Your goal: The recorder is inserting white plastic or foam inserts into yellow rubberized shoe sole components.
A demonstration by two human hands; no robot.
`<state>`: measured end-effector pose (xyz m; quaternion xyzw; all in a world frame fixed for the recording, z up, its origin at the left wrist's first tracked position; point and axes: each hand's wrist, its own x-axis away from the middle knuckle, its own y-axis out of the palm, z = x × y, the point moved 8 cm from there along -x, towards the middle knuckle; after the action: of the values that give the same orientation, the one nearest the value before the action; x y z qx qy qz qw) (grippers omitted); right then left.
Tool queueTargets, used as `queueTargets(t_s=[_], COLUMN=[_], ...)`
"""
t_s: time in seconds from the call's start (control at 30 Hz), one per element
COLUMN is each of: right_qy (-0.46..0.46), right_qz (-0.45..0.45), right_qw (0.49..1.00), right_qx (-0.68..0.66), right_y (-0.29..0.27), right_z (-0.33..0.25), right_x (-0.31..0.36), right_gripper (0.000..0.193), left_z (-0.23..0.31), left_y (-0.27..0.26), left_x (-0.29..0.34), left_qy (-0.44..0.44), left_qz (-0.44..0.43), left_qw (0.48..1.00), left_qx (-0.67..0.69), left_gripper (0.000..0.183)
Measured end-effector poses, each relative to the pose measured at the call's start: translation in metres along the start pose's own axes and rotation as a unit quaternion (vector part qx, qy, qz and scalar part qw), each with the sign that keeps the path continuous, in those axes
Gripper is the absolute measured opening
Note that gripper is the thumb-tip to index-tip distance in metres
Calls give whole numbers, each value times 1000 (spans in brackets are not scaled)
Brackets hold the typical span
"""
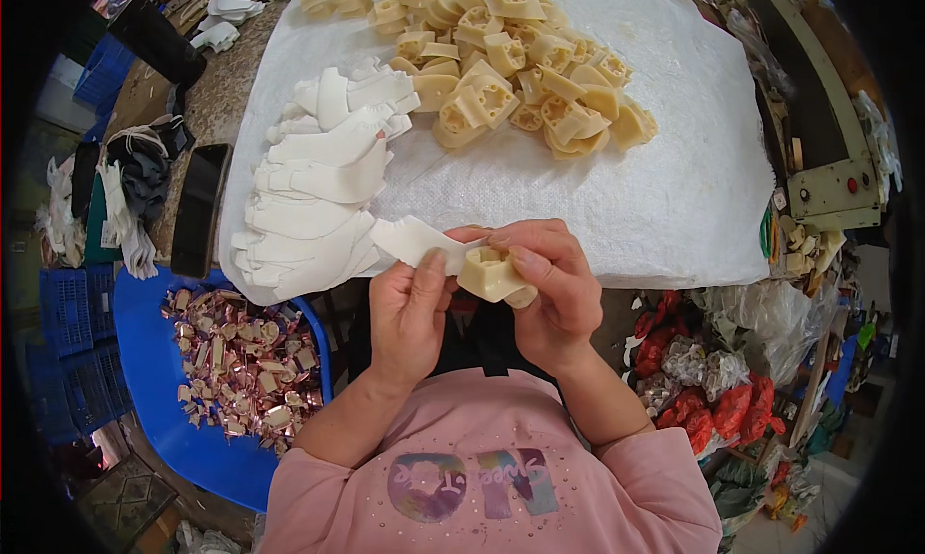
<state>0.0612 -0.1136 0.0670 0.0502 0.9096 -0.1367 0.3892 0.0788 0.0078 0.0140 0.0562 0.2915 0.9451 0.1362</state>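
At the table's near edge, my left hand pinches a thin white curved piece between thumb and fingers. My right hand grips a cream-coloured moulded plastic part with a hollow, ribbed top. The right end of the white piece meets the cream part between my fingertips; whether the two are joined there is hidden. To the left lies a stack of similar white pieces, overlapping in rows. A heap of cream plastic parts spreads across the far side of the table.
A white woven sheet covers the table. A dark phone lies at its left. Below stands a blue tub of shiny pinkish pieces. Red and clear plastic bags crowd the lower right, near a greenish metal machine.
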Motion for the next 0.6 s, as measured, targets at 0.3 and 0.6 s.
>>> queueTargets(t_s=[0.3,0.6], right_qy=[-54,-74], right_qz=[1,46], right_qw=[998,993], right_qx=[27,75], right_y=[7,6], right_z=[-10,-8], right_x=[4,8], right_gripper=[48,50], left_z=[4,2], left_y=[8,7], left_x=[5,15], left_qy=[7,32], left_qz=[13,82], left_qw=[1000,996], left_qx=[23,-19], left_gripper=[40,39])
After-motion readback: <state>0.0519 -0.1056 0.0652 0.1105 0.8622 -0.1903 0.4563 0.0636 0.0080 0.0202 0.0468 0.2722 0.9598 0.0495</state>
